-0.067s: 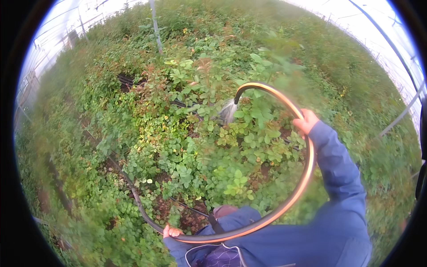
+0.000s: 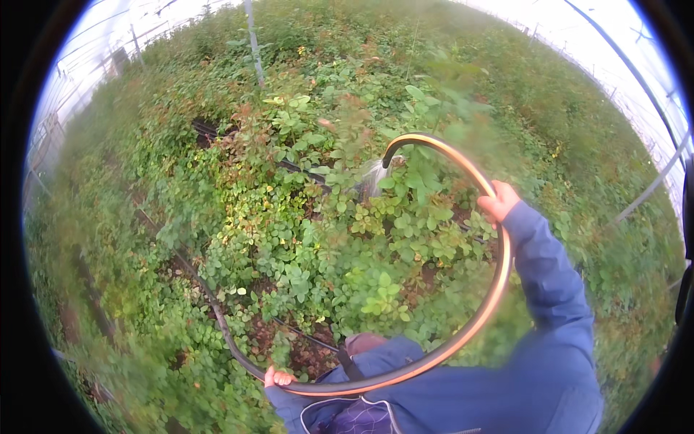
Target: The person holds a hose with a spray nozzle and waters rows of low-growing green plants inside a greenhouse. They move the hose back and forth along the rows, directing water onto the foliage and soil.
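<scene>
An orange and black hose (image 2: 499,282) curves in a wide arc from low in front of me up to its open end at the upper middle. Water (image 2: 372,177) sprays from that end onto green leafy plants (image 2: 325,239). My right hand (image 2: 499,202), arm in a blue sleeve, grips the hose high on the right. My left hand (image 2: 277,377) grips the hose low down, near my chest. The hose runs on to the left through the plants.
Dense green bushes fill the ground all around. A thin metal pole (image 2: 253,43) stands at the back. Dark pipes (image 2: 217,134) lie among the leaves. Greenhouse frame bars (image 2: 650,188) slant at the right rim.
</scene>
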